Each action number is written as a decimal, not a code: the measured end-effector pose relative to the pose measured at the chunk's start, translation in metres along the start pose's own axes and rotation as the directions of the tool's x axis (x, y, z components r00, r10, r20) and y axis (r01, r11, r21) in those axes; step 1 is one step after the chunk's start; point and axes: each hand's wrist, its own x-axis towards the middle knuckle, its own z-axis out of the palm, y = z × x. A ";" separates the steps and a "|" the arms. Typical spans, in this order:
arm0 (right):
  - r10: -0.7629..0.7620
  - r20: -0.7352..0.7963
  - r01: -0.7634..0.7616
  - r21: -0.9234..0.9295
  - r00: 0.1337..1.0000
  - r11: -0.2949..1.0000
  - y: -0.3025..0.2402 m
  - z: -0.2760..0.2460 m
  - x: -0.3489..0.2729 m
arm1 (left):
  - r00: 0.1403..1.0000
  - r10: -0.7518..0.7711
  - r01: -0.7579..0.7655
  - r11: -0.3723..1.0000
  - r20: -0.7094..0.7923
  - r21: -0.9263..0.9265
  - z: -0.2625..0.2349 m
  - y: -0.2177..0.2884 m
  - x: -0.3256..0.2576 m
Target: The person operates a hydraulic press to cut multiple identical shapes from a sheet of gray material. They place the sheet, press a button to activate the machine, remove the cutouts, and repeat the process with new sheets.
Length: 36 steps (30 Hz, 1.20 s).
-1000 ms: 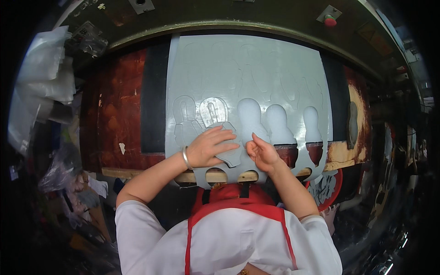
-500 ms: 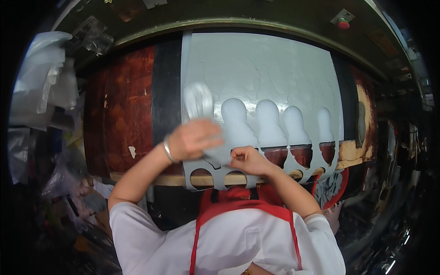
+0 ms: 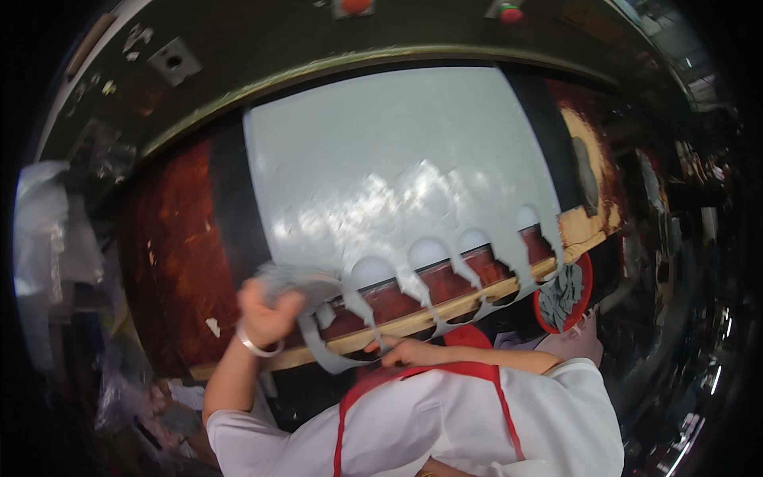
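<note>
A large grey sheet [image 3: 381,151] lies across the work table, with a row of rounded, sole-shaped holes along its near part. Its thin cut-out strips hang over the table's front edge. My left hand [image 3: 269,312], wearing a bracelet, is closed on a few grey cut-out pieces [image 3: 298,278] at the sheet's near left corner; motion smears them. My right hand [image 3: 409,352] is at the front edge, its fingers closed on one of the sheet's hanging strips. Through the holes show a white surface [image 3: 430,252] and the reddish-brown table top [image 3: 445,284].
A red tub [image 3: 586,278] of grey scraps stands below the table's right side. A dark sole-shaped piece [image 3: 585,175] lies on the right end. Beyond the sheet runs a green machine beam [image 3: 318,40] with a red button [image 3: 511,14]. Clear plastic bags [image 3: 60,230] hang at left.
The sheet has come toward me, its holes now nearer the front edge. My left hand has moved left and nearer with the grey pieces, my right hand nearer. The whole view has tilted.
</note>
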 end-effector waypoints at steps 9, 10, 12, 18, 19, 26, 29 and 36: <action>-0.472 -0.618 0.110 -0.530 0.629 0.841 -0.030 -0.087 -0.081 | 0.720 0.414 -0.403 0.903 -0.558 0.150 0.026 0.038 0.111; -0.576 -0.680 0.085 -0.610 0.454 0.788 -0.029 -0.109 -0.096 | 0.640 0.578 -0.367 0.809 -0.506 0.459 0.049 0.042 0.128; -0.706 -0.704 -0.236 -0.700 0.074 0.674 -0.016 -0.151 -0.135 | 0.733 0.568 -0.536 0.821 -0.374 0.198 0.104 0.050 0.165; -0.113 -0.989 -0.083 -0.106 -0.094 0.991 0.050 -0.236 -0.202 | 0.701 0.638 -0.714 0.621 0.320 0.325 0.318 0.022 0.235; -0.066 -0.997 0.046 -0.065 0.034 0.997 0.057 -0.241 -0.206 | 0.726 0.525 -0.662 0.710 0.445 0.242 0.341 0.013 0.226; 0.028 -0.654 0.352 0.443 0.756 0.825 0.075 -0.268 -0.227 | 0.780 0.245 -0.537 0.734 0.576 0.415 0.372 -0.018 0.146; -0.046 -0.468 0.397 0.689 0.882 0.607 0.073 -0.290 -0.223 | 0.757 0.249 -0.540 0.759 0.605 0.363 0.373 -0.005 0.138; 0.083 -0.454 0.390 0.834 0.887 0.389 0.079 -0.281 -0.201 | 0.763 0.249 -0.476 0.840 0.596 0.259 0.364 0.010 0.151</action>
